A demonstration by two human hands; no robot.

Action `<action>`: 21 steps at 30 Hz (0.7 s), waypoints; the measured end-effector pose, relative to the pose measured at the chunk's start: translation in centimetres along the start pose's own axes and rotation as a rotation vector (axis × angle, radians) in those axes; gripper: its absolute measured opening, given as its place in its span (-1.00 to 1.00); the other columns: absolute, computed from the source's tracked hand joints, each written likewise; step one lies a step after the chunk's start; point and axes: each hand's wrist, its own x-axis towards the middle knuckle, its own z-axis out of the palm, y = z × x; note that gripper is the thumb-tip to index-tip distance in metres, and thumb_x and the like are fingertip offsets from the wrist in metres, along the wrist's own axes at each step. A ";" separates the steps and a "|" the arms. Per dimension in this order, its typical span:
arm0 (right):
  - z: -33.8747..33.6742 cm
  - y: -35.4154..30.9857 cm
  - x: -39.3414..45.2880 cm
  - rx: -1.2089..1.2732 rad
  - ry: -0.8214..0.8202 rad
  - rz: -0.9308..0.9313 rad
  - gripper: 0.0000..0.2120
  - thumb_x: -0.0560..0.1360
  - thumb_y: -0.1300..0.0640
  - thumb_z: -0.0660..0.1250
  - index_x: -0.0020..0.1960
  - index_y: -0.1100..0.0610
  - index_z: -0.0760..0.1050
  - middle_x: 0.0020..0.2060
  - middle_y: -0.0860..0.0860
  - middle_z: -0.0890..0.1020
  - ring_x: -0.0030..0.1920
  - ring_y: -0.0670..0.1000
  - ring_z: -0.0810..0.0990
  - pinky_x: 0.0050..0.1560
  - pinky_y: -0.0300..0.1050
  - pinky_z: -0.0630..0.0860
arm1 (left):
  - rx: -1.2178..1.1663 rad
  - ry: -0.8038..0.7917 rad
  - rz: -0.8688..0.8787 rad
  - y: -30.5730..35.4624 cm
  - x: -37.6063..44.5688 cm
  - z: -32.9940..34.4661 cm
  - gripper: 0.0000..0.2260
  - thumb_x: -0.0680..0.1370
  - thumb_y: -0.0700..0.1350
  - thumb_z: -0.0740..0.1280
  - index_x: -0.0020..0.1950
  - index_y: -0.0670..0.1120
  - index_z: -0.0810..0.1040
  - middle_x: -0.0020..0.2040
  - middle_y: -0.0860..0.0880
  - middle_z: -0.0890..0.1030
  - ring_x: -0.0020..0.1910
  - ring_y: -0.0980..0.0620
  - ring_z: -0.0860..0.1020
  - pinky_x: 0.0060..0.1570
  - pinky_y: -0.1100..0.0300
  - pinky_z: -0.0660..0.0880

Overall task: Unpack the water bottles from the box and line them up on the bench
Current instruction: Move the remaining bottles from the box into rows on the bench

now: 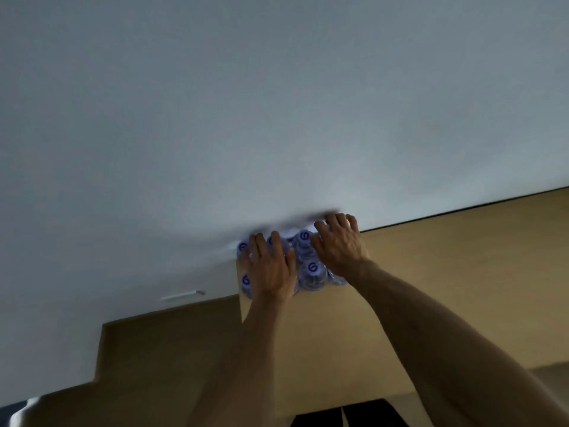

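Several clear water bottles (312,271) with white caps and blue logos stand packed together against the pale wall, at the top of what looks like a tan cardboard box (311,331). My left hand (271,266) lies over the bottles on the left, its fingers spread fairly straight across their caps. My right hand (338,241) reaches over the far right bottles, fingertips curled down behind one next to the wall. The bottles' bodies are mostly hidden by my hands and the box. The tan bench (477,257) runs off to the right along the wall.
A large pale wall (277,103) fills the upper view, with a small light streak (181,294) low on it. A darker tan stepped surface (160,349) lies at the left. Something dark (338,416) sits at the bottom edge.
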 end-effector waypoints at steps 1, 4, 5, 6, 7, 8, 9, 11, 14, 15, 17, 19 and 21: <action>-0.5 -0.5 0.1 0.013 -0.008 0.021 -0.67 0.61 -0.06 0.07 0.22 0.09 0.45 0.20 0.13 0.49 0.23 0.16 0.41 0.30 0.10 0.28 | 0.009 0.025 0.021 0.1 0.1 -0.6 -0.53 0.66 0.14 -0.03 0.47 -0.06 0.31 0.46 -0.19 0.31 0.49 -0.17 0.20 0.38 -0.15 0.23; -2.3 -1.9 0.3 0.033 -0.032 0.073 -0.66 0.60 0.00 0.10 0.31 0.10 0.38 0.28 0.13 0.45 0.31 0.16 0.36 0.36 0.11 0.22 | 0.002 0.119 0.089 0.7 0.7 -2.8 -0.62 0.66 0.04 -0.03 0.27 -0.07 0.48 0.29 -0.13 0.47 0.32 -0.11 0.39 0.24 0.00 0.35; -3.0 -2.3 0.4 0.043 -0.029 0.091 -0.65 0.58 0.02 0.12 0.31 0.10 0.38 0.27 0.12 0.46 0.31 0.16 0.37 0.36 0.09 0.22 | -0.008 0.142 0.104 1.0 1.0 -3.8 -0.65 0.67 0.01 0.00 0.23 -0.08 0.50 0.22 -0.12 0.52 0.24 -0.10 0.45 0.17 0.02 0.38; -3.6 -2.6 0.5 0.055 -0.020 0.107 -0.66 0.57 0.03 0.15 0.30 0.10 0.39 0.26 0.11 0.48 0.29 0.15 0.38 0.36 0.08 0.22 | -0.014 0.160 0.118 1.5 1.3 -4.7 -0.69 0.66 -0.01 0.02 0.20 -0.08 0.50 0.16 -0.12 0.55 0.16 -0.10 0.50 0.10 0.03 0.40; -4.3 -2.8 0.5 0.065 -0.012 0.121 -0.67 0.55 0.05 0.17 0.29 0.10 0.41 0.24 0.11 0.49 0.28 0.15 0.39 0.35 0.07 0.23 | -0.021 0.171 0.132 1.9 1.5 -5.7 -0.71 0.66 -0.03 0.05 0.18 -0.09 0.50 0.12 -0.12 0.58 0.10 -0.09 0.52 0.02 0.03 0.42; -4.9 -2.9 0.5 0.073 -0.009 0.136 -0.68 0.55 0.06 0.18 0.27 0.10 0.42 0.22 0.10 0.51 0.27 0.14 0.40 0.34 0.06 0.24 | -0.031 0.172 0.145 2.4 1.7 -6.5 -0.74 0.66 -0.04 0.07 0.16 -0.09 0.50 0.10 -0.11 0.59 0.07 -0.09 0.54 -0.04 0.04 0.44; -5.5 -2.8 0.5 0.077 -0.007 0.153 -0.70 0.55 0.07 0.18 0.25 0.10 0.44 0.19 0.10 0.52 0.25 0.14 0.42 0.34 0.06 0.25 | -0.039 0.168 0.159 2.8 1.9 -7.3 -0.75 0.66 -0.04 0.08 0.16 -0.09 0.50 0.09 -0.11 0.59 0.05 -0.09 0.55 -0.08 0.05 0.44; -6.8 -2.3 0.4 0.069 0.011 0.192 -0.72 0.54 0.10 0.17 0.21 0.11 0.47 0.14 0.10 0.56 0.20 0.14 0.45 0.30 0.04 0.28 | -0.034 0.163 0.197 3.6 1.9 -8.3 -0.77 0.65 -0.03 0.10 0.15 -0.09 0.49 0.08 -0.10 0.59 0.02 -0.08 0.57 -0.13 0.06 0.45; -8.7 -0.8 -0.3 0.058 0.048 0.267 -0.76 0.51 0.14 0.18 0.13 0.14 0.50 0.05 0.11 0.58 0.13 0.15 0.47 0.23 0.03 0.30 | -0.008 0.170 0.272 5.1 1.7 -9.2 -0.78 0.64 -0.03 0.12 0.16 -0.08 0.48 0.07 -0.09 0.58 -0.02 -0.08 0.59 -0.17 0.08 0.44; -9.4 -0.1 -0.7 0.055 0.055 0.288 -0.77 0.50 0.14 0.18 0.11 0.14 0.50 0.04 0.11 0.58 0.12 0.15 0.48 0.21 0.03 0.30 | -0.002 0.178 0.295 5.7 1.6 -9.5 -0.78 0.64 -0.03 0.13 0.18 -0.08 0.47 0.07 -0.10 0.57 -0.02 -0.08 0.59 -0.16 0.09 0.45; -10.8 1.6 -1.9 0.046 0.059 0.329 -0.77 0.50 0.13 0.19 0.10 0.13 0.51 0.03 0.10 0.58 0.12 0.15 0.48 0.21 0.03 0.31 | -0.001 0.183 0.349 7.5 1.3 -10.0 -0.77 0.64 -0.04 0.13 0.20 -0.09 0.47 0.08 -0.11 0.56 -0.01 -0.08 0.59 -0.14 0.09 0.47; -12.2 4.0 -3.7 0.029 0.074 0.379 -0.78 0.49 0.13 0.20 0.09 0.14 0.51 0.02 0.10 0.58 0.11 0.14 0.48 0.20 0.03 0.32 | -0.008 0.189 0.407 10.1 0.4 -10.7 -0.75 0.64 -0.04 0.12 0.22 -0.10 0.47 0.10 -0.12 0.56 0.00 -0.09 0.59 -0.09 0.08 0.50; -13.9 6.9 -6.0 0.020 0.092 0.454 -0.77 0.49 0.15 0.18 0.08 0.14 0.51 0.02 0.11 0.58 0.11 0.15 0.47 0.19 0.04 0.34 | -0.034 0.196 0.484 13.2 -0.7 -11.7 -0.75 0.63 -0.07 0.13 0.23 -0.11 0.48 0.12 -0.14 0.56 0.01 -0.12 0.59 -0.06 0.06 0.51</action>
